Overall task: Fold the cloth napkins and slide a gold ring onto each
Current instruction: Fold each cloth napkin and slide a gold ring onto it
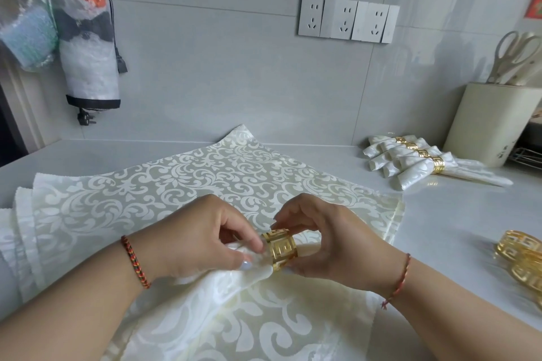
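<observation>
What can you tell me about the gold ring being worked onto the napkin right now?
The gold ring is a wide, shiny, metal-looking band with a cut-out Greek-key pattern. It lies on its side, axis roughly left to right, around the gathered end of a cream damask napkin, whose cloth shows out of both sides. The right hand pinches the ring; the left hand grips the napkin against its left rim. It is held above the flat napkin stack.

Bright, soft daylight; wide-angle edge distortion.
</observation>
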